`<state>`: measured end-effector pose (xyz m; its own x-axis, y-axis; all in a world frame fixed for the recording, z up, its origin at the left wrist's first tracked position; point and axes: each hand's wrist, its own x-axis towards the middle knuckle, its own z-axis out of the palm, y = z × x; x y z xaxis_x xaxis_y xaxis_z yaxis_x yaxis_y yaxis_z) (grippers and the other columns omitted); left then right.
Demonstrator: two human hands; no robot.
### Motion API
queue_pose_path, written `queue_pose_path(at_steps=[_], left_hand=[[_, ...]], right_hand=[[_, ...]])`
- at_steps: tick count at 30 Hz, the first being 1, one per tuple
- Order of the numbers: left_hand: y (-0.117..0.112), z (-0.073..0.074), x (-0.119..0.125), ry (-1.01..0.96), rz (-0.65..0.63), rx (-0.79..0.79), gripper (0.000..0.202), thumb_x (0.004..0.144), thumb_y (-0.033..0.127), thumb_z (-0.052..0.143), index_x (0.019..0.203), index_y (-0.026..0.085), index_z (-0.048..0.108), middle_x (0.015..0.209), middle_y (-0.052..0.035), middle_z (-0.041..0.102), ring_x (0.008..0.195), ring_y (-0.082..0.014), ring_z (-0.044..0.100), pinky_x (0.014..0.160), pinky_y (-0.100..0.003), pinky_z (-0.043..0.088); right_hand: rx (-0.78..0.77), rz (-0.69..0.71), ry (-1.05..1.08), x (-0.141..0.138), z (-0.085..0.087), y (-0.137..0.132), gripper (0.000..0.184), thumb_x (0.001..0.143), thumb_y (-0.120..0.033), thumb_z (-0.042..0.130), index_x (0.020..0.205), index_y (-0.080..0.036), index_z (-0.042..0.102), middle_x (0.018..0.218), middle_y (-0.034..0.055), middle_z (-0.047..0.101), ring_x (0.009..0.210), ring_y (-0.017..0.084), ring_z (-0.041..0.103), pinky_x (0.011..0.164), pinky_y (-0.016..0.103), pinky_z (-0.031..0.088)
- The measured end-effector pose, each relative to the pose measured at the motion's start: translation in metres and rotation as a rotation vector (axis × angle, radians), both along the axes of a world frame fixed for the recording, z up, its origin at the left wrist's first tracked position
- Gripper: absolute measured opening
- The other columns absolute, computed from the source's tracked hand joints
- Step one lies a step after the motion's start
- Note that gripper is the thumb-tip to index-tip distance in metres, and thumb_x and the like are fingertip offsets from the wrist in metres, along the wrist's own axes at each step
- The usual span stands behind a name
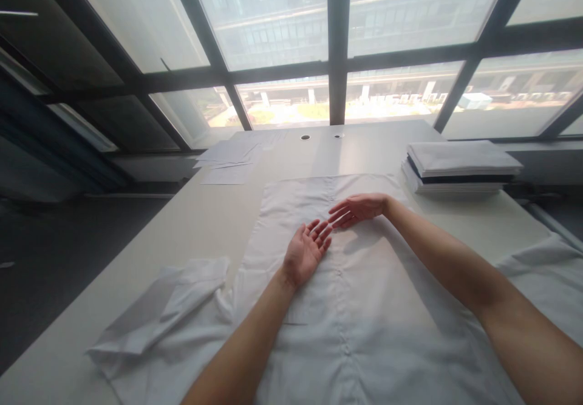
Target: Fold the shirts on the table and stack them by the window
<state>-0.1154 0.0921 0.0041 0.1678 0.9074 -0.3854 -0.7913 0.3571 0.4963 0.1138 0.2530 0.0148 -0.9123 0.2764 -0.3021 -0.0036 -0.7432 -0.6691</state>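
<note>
A white shirt point(355, 308) lies spread flat on the pale table point(182, 229), with a button line running down its middle. My left hand point(306, 250) hovers just over the shirt's centre, palm turned up and fingers apart, holding nothing. My right hand point(357, 208) reaches in from the right, fingers stretched out towards the left hand, also empty. The fingertips of the two hands nearly meet. One sleeve point(159, 314) lies crumpled at the near left, another part of the shirt point(542, 271) drapes off to the right.
A stack of folded garments point(460, 167) sits at the far right of the table. Loose sheets of paper point(230, 159) lie at the far left. Two cable holes point(321, 136) mark the table's back edge. Large windows stand behind.
</note>
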Motion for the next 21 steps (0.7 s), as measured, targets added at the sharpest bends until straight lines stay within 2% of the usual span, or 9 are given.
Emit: queue_pose_path(at_steps=[1, 2, 6, 8, 11, 15, 17, 19, 21], left_hand=[[0.0, -0.001, -0.001, 0.008, 0.006, -0.007, 0.031, 0.106, 0.035, 0.039, 0.124, 0.021, 0.06, 0.12, -0.0111, 0.069, 0.108, -0.0217, 0.07, 0.087, -0.035, 0.058], [0.0, -0.002, -0.001, 0.013, 0.011, -0.012, 0.031, 0.106, 0.035, 0.039, 0.122, 0.021, 0.061, 0.115, -0.0105, 0.07, 0.103, -0.0208, 0.071, 0.083, -0.033, 0.059], [-0.001, -0.003, -0.003, 0.002, 0.013, -0.019, 0.031, 0.106, 0.034, 0.038, 0.114, 0.02, 0.064, 0.107, -0.009, 0.071, 0.092, -0.0187, 0.071, 0.073, -0.029, 0.058], [-0.001, -0.003, -0.003, -0.005, 0.005, -0.026, 0.031, 0.106, 0.035, 0.039, 0.111, 0.019, 0.065, 0.111, -0.0095, 0.071, 0.094, -0.0188, 0.071, 0.073, -0.029, 0.058], [-0.001, -0.002, -0.002, -0.003, -0.006, -0.02, 0.031, 0.105, 0.035, 0.039, 0.112, 0.019, 0.065, 0.117, -0.0105, 0.069, 0.098, -0.0195, 0.07, 0.076, -0.03, 0.057], [0.0, 0.0, -0.002, -0.001, -0.017, -0.006, 0.031, 0.105, 0.035, 0.039, 0.118, 0.02, 0.064, 0.115, -0.0103, 0.07, 0.097, -0.0196, 0.07, 0.075, -0.03, 0.058], [0.0, 0.002, -0.001, -0.008, -0.019, -0.008, 0.032, 0.106, 0.035, 0.038, 0.118, 0.02, 0.064, 0.114, -0.0102, 0.07, 0.095, -0.0194, 0.07, 0.073, -0.03, 0.058], [0.0, 0.004, 0.0, -0.008, -0.015, -0.016, 0.032, 0.106, 0.035, 0.037, 0.115, 0.02, 0.064, 0.112, -0.0098, 0.071, 0.093, -0.0188, 0.07, 0.072, -0.03, 0.058], [0.0, 0.005, 0.001, -0.001, -0.005, -0.023, 0.032, 0.107, 0.034, 0.037, 0.111, 0.019, 0.064, 0.11, -0.0092, 0.071, 0.091, -0.0184, 0.071, 0.071, -0.029, 0.058]], right_hand=[[-0.008, -0.012, -0.015, -0.002, -0.002, 0.005, 0.04, 0.101, -0.029, 0.045, 0.134, -0.01, 0.056, 0.137, 0.0222, 0.062, 0.126, 0.032, 0.061, 0.106, 0.055, 0.046], [-0.007, -0.133, -0.016, -0.003, -0.003, 0.014, 0.039, 0.101, -0.028, 0.045, 0.133, -0.009, 0.056, 0.135, 0.0228, 0.063, 0.123, 0.031, 0.063, 0.104, 0.054, 0.047], [0.025, -0.947, 0.007, -0.002, -0.002, 0.061, 0.037, 0.103, -0.032, 0.036, 0.133, -0.017, 0.053, 0.129, 0.0161, 0.066, 0.116, 0.023, 0.067, 0.099, 0.049, 0.053], [0.045, -1.124, 0.019, -0.002, 0.002, 0.074, 0.038, 0.105, -0.036, 0.029, 0.134, -0.025, 0.052, 0.13, 0.01, 0.066, 0.119, 0.017, 0.065, 0.1, 0.044, 0.053], [0.077, -1.017, 0.077, -0.003, 0.008, 0.058, 0.043, 0.105, -0.043, 0.031, 0.131, -0.02, 0.056, 0.131, 0.0121, 0.066, 0.122, 0.02, 0.063, 0.103, 0.042, 0.051], [0.055, -0.452, 0.13, 0.001, 0.016, -0.018, 0.054, 0.105, -0.05, 0.034, 0.136, -0.012, 0.056, 0.137, 0.019, 0.063, 0.13, 0.029, 0.058, 0.108, 0.051, 0.045], [0.003, -0.259, 0.086, 0.009, 0.019, -0.057, 0.057, 0.105, -0.051, 0.032, 0.139, -0.012, 0.054, 0.139, 0.0197, 0.061, 0.133, 0.032, 0.055, 0.109, 0.055, 0.041], [-0.03, -0.18, 0.048, 0.022, 0.019, -0.081, 0.058, 0.105, -0.053, 0.031, 0.141, -0.013, 0.053, 0.141, 0.0196, 0.059, 0.135, 0.033, 0.052, 0.11, 0.057, 0.039], [-0.031, -0.196, 0.041, 0.039, 0.016, -0.084, 0.059, 0.105, -0.054, 0.032, 0.141, -0.013, 0.053, 0.143, 0.0201, 0.058, 0.136, 0.033, 0.051, 0.111, 0.056, 0.039]])
